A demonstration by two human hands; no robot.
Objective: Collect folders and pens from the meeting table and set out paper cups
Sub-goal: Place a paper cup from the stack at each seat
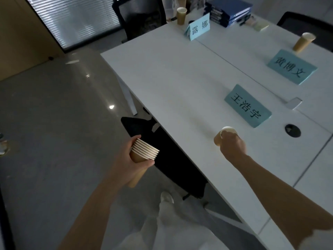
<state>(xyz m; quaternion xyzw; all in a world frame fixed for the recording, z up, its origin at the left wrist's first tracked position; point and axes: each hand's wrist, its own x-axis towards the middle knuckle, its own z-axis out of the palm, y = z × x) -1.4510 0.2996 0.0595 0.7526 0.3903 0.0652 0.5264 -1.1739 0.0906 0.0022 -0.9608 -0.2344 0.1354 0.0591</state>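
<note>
My left hand (128, 159) grips a stack of nested brown paper cups (144, 153), held off the table's near edge over a black chair. My right hand (232, 145) is closed around a single brown paper cup (222, 135), low over the white table (171, 73) just in front of a blue name card (247, 106); whether the cup touches the table I cannot tell. Two more cups stand on the table: one at the far end (181, 15) and one at the right (303, 42). A pile of blue folders (229, 11) lies at the far end.
Two more blue name cards stand at the far end (198, 29) and at the right (292, 66). A round cable hole (292, 130) is right of my right hand. Black chairs sit at the near edge (162, 152), far end (142, 17) and far right (306, 24).
</note>
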